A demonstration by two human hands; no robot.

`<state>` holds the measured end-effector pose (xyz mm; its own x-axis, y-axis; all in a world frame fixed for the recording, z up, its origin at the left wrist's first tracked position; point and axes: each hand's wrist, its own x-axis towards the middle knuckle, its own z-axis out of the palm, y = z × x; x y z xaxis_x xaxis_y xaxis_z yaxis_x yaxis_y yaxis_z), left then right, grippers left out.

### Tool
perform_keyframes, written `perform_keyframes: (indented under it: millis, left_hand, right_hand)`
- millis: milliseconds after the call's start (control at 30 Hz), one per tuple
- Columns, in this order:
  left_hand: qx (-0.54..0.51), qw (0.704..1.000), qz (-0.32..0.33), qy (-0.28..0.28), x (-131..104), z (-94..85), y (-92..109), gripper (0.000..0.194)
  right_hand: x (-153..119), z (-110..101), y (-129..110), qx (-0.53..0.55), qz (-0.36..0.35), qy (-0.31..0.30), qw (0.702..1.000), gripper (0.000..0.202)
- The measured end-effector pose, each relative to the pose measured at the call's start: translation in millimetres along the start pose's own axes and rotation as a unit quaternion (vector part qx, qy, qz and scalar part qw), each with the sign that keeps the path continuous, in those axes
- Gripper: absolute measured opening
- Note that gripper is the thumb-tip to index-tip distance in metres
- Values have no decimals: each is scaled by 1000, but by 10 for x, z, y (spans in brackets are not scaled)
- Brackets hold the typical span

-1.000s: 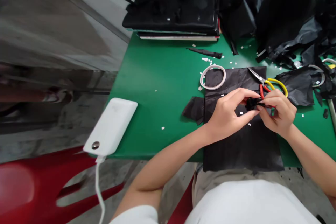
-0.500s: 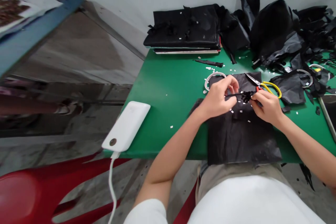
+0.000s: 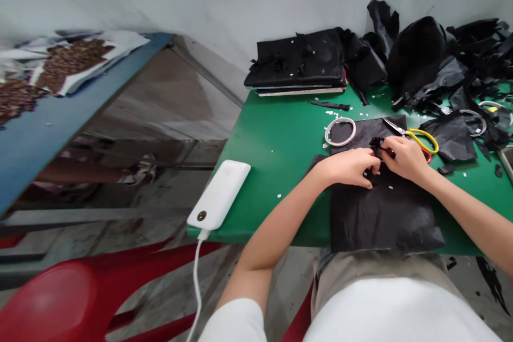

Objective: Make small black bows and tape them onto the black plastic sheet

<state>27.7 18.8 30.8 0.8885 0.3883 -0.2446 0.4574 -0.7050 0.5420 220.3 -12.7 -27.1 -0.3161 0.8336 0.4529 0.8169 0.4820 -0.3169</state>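
Note:
My right hand (image 3: 404, 158) is closed, its fingertips pinching a small bunched knot of black strip (image 3: 375, 144). Just to the left, my left hand (image 3: 352, 165) hovers over or rests on the black sheet (image 3: 380, 214), thumb and curled fingers apart, with nothing visible between them. That sheet lies creased over the table's front edge. Scissors (image 3: 420, 138) with yellow handles lie beyond my right hand, blades pointing left; a red part shows under the handles. A pale ring of tape (image 3: 340, 132) sits at the sheet's upper left corner.
Black folded sheets (image 3: 298, 61) lie on books at the back of the green table (image 3: 256, 139). Crumpled black scraps (image 3: 425, 59) pile up at back right. A white power bank (image 3: 219, 195) with a cable lies at left, near a red stool (image 3: 60, 299) and a blue table (image 3: 132, 67).
My left hand has moved down and nearer my right, leaving the strip it was drawing out leftward. The tape ring is now fully uncovered. The camera view has shifted left.

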Motion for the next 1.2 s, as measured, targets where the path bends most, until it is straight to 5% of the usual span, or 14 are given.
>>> perform_keyframes:
  millis: [133,233,300,500,600,733,867,1033,1200]
  left_hand:
    - [-59,995,28,70,-121,-91,-192,27]
    - [-1,972,-55,227,-195,-148,-349,21]
    - [21,956,-99,277,-205,-141,-436,13]
    - [3,958,-101,267,-132,-40,-573,31]
    - [-25,943,-101,315,-97,-18,-617,39]
    - [-82,892,-117,429,-50,5,-680,39]
    - [-142,847,-119,499,-19,15,-707,39]
    - [-294,794,-87,524,-1,20,-650,42]
    - [-362,782,-58,504,17,31,-535,39]
  right_hand:
    - [-58,44,9,-7,-19,4,1000,10]
    - [-72,26,9,-7,-46,-5,999,11]
    - [-77,18,10,-6,-59,-10,998,10]
    - [-91,1,-1,-5,-74,-19,997,15]
    - [-78,-65,37,-17,-67,-15,997,24]
    - [-33,-214,175,-94,27,33,995,17]
    - [-2,-312,273,-211,190,-57,957,26]
    - [-11,-295,273,-145,243,-143,948,31]
    - [-13,-233,312,-106,245,-55,962,32]
